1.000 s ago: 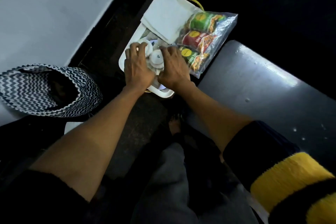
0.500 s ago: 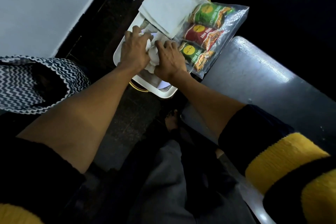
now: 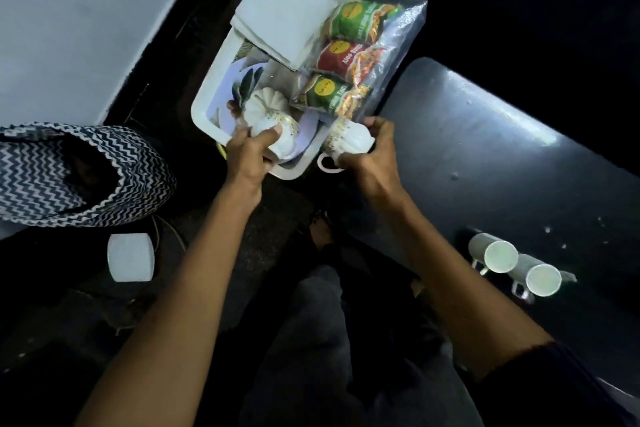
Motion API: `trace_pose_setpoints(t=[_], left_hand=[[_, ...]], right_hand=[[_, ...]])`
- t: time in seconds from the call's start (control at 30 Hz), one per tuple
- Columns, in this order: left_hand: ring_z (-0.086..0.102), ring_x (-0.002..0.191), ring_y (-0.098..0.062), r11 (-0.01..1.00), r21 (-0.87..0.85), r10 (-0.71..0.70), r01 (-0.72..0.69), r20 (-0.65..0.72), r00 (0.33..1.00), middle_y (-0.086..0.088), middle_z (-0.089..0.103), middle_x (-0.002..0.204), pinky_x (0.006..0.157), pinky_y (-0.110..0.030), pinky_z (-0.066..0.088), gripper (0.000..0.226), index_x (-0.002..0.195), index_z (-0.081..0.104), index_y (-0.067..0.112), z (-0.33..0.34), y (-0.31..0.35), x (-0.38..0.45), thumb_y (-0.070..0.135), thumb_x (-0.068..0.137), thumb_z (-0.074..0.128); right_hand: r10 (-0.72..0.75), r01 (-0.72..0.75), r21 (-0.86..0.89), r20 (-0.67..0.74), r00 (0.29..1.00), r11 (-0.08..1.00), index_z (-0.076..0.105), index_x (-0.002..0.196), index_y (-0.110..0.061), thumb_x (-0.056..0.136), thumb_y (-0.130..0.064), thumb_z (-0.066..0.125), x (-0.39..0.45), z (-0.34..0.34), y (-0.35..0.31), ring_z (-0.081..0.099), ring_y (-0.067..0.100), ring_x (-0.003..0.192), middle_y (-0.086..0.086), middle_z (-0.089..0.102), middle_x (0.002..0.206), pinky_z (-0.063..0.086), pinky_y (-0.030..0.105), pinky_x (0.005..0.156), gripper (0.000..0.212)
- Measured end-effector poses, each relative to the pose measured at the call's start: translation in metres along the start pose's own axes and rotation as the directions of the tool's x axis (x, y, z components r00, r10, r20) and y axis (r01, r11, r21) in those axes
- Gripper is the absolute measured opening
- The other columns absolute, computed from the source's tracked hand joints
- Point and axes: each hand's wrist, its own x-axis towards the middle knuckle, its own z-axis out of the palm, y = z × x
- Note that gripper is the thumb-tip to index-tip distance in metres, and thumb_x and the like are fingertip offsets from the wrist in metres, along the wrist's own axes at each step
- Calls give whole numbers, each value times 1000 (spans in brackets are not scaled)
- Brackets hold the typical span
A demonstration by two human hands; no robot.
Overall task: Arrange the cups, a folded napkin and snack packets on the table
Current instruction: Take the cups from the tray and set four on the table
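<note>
Right hand [image 3: 372, 163] grips a white ribbed ceramic cup [image 3: 349, 144] on its side, just off the white plastic tray's [image 3: 207, 104] near-right corner, with the dark grey tabletop [image 3: 485, 156] directly to its right, so it's the nearer hand. Left hand [image 3: 249, 156] holds a second white ribbed cup [image 3: 265, 111] over the tray. Two plain white mugs [image 3: 516, 269] already stand on the table's near edge; the folded white napkin [image 3: 284, 24] and clear bag of snack packets [image 3: 356, 55] remain on the tray, dim room, dark floor.
</note>
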Motion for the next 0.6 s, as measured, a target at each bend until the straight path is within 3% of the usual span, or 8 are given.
trace_pose_setpoints(t=[0.1,0.2,0.33,0.43,0.53,0.6], left_hand=[[66,98,-27,979,-154,-112,137,158,981,-11,68,103,82,-38,57,22,114,60,5,34,-23,-33,5,93,59],[66,100,-30,950,-196,-193,244,247,949,-15,70,103,91,-42,55,17,105,65,5,73,-46,-69,13,94,55],[62,84,-24,969,-75,-211,235,236,948,-11,68,91,68,-32,47,13,93,65,11,128,-80,-112,19,92,55],[65,83,-24,966,-73,-214,246,302,929,-11,70,88,71,-33,52,11,95,66,5,168,-106,-137,9,87,58],[69,84,-21,980,36,-198,198,353,914,-10,71,92,77,-34,58,40,110,64,1,207,-132,-159,2,70,64],[68,90,-24,983,120,-174,142,328,928,-12,69,102,83,-40,58,56,122,61,0,234,-152,-174,-5,66,67]], right_hand=[[120,-125,205,39,992,971,62,113,-13,48,-1,67,-7,-50,8,65,25,88,12,66,104,53,31,65,66],[180,-193,235,77,981,953,65,112,-8,50,3,65,-19,-110,19,68,23,83,10,71,92,53,31,68,63],[192,-194,202,33,981,960,63,115,-7,49,-1,67,-43,-192,34,69,20,86,6,73,94,55,27,67,66],[191,-174,198,-72,979,965,59,111,-10,48,-2,71,-64,-249,49,67,19,89,6,71,99,55,27,71,64],[205,-169,184,-196,959,968,51,100,-22,44,-4,71,-81,-303,64,62,11,81,-4,64,94,51,16,58,63],[202,-157,183,-256,945,970,47,106,-19,42,-5,71,-89,-338,76,58,8,80,-6,60,95,48,12,51,70]])
